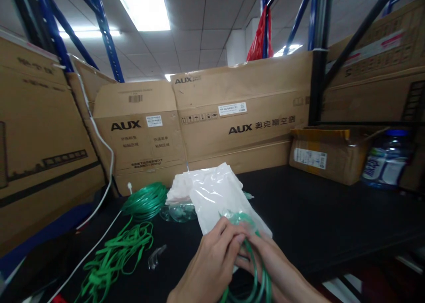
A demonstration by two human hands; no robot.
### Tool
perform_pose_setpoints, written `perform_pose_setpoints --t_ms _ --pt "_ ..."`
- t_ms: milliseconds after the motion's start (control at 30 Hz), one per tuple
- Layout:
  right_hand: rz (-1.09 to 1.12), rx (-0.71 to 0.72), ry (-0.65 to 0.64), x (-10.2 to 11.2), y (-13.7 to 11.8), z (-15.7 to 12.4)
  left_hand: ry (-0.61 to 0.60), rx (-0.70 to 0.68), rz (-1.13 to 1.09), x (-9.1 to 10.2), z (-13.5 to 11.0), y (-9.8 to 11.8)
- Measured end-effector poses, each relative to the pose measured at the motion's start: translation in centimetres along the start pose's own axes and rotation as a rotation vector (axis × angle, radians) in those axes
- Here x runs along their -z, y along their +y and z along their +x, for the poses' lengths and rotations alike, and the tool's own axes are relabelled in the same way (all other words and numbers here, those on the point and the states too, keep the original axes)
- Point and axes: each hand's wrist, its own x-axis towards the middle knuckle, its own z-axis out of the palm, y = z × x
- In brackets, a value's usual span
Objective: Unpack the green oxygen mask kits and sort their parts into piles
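Note:
Both hands meet low in the middle of the head view. My left hand (212,256) is closed, its fingers pinching a coil of green tubing (257,267) and the edge of a clear plastic mask (237,219). My right hand (265,256) is closed under the same coil, with the tubing looped over its fingers. Right behind the hands lies a white plastic bag (215,194) on the black table (315,214). The mask is partly inside or against the bag; I cannot tell which.
Left of the hands lie a green tubing coil (144,201), loose green straps (113,256), another clear mask (179,212), a small clear plastic piece (156,256) and a white cable (99,219). AUX cardboard boxes (239,112) wall the back. An open box (328,154) and a water jug (387,159) stand right.

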Motion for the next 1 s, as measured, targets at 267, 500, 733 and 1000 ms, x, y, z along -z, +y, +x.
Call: perform_pose_setpoints --t_ms 267,500,733,1000 --pt "0.05 -0.032 -0.021 1.4 -0.2 -0.1 -0.143 0.089 -0.012 0.6 -0.2 0.0" --pt "0.163 -0.151 -0.117 1.4 -1.0 -2.4 -0.056 0.144 0.098 -0.5 -0.2 -1.3" --pt "-0.048 -0.036 -0.076 1.8 0.5 -3.6 -0.071 0.135 0.166 -0.9 0.0 -0.2" --pt "-0.115 0.026 -0.04 1.4 0.0 -2.2 -0.06 -0.039 0.118 -0.2 -0.3 0.8"
